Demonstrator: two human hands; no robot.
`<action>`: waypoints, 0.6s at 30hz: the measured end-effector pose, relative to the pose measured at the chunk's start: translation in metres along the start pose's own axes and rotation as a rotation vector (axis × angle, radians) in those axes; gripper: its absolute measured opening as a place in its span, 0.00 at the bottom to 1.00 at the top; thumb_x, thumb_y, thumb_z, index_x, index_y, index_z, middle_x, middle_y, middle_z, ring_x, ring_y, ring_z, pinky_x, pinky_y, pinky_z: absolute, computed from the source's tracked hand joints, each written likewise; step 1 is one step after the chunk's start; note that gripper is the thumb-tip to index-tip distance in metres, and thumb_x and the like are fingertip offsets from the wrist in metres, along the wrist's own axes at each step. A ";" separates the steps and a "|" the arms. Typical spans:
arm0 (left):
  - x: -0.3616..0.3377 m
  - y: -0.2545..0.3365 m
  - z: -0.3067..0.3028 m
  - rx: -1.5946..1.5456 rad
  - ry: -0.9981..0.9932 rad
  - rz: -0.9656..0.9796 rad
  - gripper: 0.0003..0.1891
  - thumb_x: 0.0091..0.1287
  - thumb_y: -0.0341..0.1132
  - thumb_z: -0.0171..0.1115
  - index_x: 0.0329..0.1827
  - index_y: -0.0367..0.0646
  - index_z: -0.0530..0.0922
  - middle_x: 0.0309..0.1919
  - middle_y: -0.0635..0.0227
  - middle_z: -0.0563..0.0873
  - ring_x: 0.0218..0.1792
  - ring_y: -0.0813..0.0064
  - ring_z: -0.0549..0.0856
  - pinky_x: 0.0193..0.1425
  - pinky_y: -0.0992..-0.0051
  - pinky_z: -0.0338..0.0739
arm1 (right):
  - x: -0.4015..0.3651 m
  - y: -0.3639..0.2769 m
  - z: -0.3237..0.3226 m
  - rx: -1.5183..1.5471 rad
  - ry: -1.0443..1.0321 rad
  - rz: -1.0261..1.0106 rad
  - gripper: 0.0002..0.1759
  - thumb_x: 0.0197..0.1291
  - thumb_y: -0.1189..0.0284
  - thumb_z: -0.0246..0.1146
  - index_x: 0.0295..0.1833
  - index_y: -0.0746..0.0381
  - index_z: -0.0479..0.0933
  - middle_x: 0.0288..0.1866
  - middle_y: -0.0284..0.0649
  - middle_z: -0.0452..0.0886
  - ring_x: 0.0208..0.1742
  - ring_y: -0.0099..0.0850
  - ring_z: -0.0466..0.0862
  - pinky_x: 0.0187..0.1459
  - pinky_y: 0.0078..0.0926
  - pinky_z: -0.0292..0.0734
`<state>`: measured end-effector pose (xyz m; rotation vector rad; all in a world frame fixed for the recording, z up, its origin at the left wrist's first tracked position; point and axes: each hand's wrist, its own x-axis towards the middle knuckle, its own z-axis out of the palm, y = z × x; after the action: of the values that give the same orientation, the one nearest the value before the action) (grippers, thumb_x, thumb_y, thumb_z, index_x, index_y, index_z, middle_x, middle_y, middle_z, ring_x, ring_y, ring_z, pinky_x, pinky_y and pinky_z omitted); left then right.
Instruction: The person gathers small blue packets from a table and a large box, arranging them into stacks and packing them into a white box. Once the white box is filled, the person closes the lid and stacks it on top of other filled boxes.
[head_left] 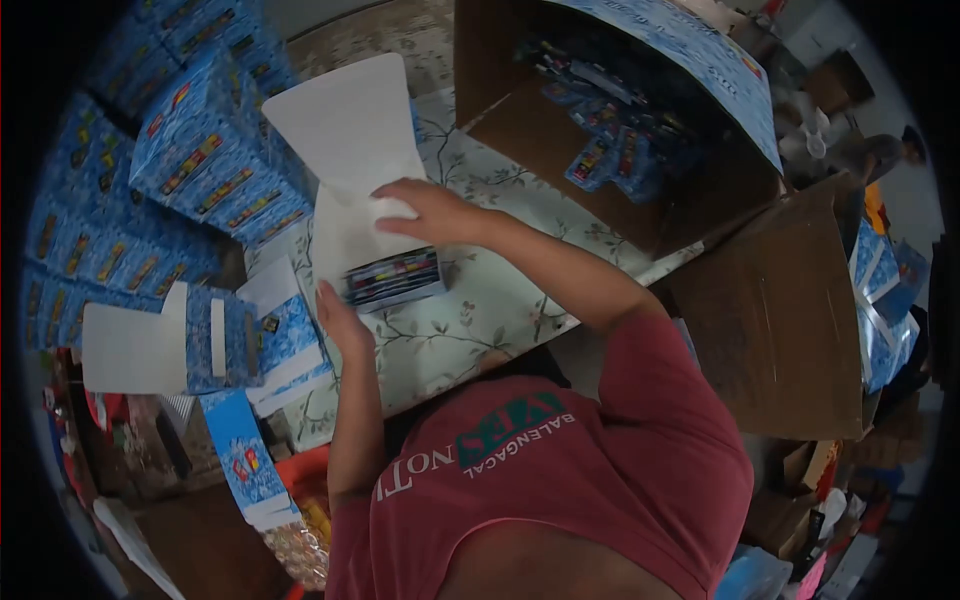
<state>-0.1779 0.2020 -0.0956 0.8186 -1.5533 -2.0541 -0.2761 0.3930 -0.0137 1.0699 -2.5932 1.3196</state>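
Observation:
A small carton (405,293) with a raised white lid (350,120) stands on the table in front of me. Dark, colourful flat packs (390,272) fill its near part in a row. My right hand (430,212) reaches over the carton with fingers spread, at the white inner flap. At the carton's near left corner is my left hand (345,322), its fingers stretched out along the side. Left of it lies another blue printed carton (222,335) with its white flap folded out, on flat blue-and-white carton pieces (290,345).
Blue printed cartons (215,150) are stacked high at the left. A large brown cardboard box (560,130) lies with its opening toward me, blue packs (610,150) inside. Its brown flap (765,310) sticks out at the right. A flowered cloth (500,290) covers the table.

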 end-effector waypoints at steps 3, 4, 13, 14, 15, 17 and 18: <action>0.009 0.007 -0.015 0.015 -0.064 0.093 0.30 0.73 0.48 0.48 0.67 0.29 0.63 0.65 0.54 0.69 0.65 0.63 0.68 0.68 0.69 0.60 | -0.047 0.080 -0.089 0.146 0.637 0.334 0.24 0.61 0.63 0.65 0.58 0.64 0.72 0.50 0.41 0.79 0.50 0.29 0.79 0.50 0.24 0.75; 0.008 0.013 -0.018 0.043 -0.062 0.121 0.31 0.73 0.48 0.49 0.68 0.29 0.62 0.66 0.54 0.68 0.66 0.63 0.67 0.68 0.69 0.59 | -0.067 0.151 -0.111 0.071 0.968 0.336 0.22 0.61 0.63 0.64 0.55 0.64 0.73 0.40 0.39 0.80 0.39 0.28 0.80 0.42 0.23 0.76; -0.045 0.067 0.009 0.456 -0.050 0.790 0.27 0.73 0.36 0.49 0.72 0.37 0.56 0.72 0.52 0.57 0.72 0.59 0.57 0.73 0.63 0.52 | -0.147 0.315 -0.290 1.108 1.465 0.526 0.20 0.60 0.52 0.61 0.50 0.54 0.75 0.40 0.38 0.75 0.37 0.33 0.77 0.34 0.34 0.76; -0.049 0.069 0.014 0.490 -0.105 0.839 0.27 0.72 0.33 0.49 0.72 0.37 0.56 0.72 0.52 0.57 0.73 0.58 0.57 0.73 0.62 0.52 | -0.141 0.328 -0.295 1.099 1.542 0.391 0.21 0.60 0.52 0.60 0.51 0.55 0.75 0.44 0.40 0.76 0.42 0.36 0.77 0.36 0.36 0.78; -0.051 0.070 0.017 0.526 -0.160 0.887 0.26 0.71 0.31 0.49 0.71 0.36 0.57 0.72 0.52 0.57 0.73 0.57 0.57 0.73 0.61 0.52 | -0.146 0.341 -0.300 1.118 1.529 0.390 0.21 0.60 0.52 0.60 0.51 0.55 0.75 0.44 0.40 0.76 0.42 0.36 0.77 0.36 0.36 0.78; -0.055 0.066 0.018 0.530 -0.183 0.908 0.26 0.69 0.27 0.50 0.70 0.36 0.58 0.72 0.51 0.58 0.73 0.56 0.58 0.73 0.60 0.52 | -0.152 0.361 -0.310 1.164 1.350 0.069 0.23 0.62 0.52 0.57 0.53 0.57 0.75 0.48 0.42 0.77 0.44 0.38 0.78 0.37 0.39 0.78; -0.056 0.064 0.017 0.532 -0.230 0.914 0.26 0.67 0.24 0.51 0.69 0.35 0.59 0.71 0.51 0.59 0.72 0.55 0.59 0.73 0.60 0.52 | -0.148 0.372 -0.309 1.180 1.340 0.070 0.23 0.62 0.52 0.57 0.53 0.57 0.75 0.48 0.42 0.77 0.44 0.38 0.78 0.37 0.39 0.78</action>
<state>-0.1486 0.2327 -0.0197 -0.0422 -2.1036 -1.1050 -0.4651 0.8488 -0.1243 -0.1245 -0.8013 2.3739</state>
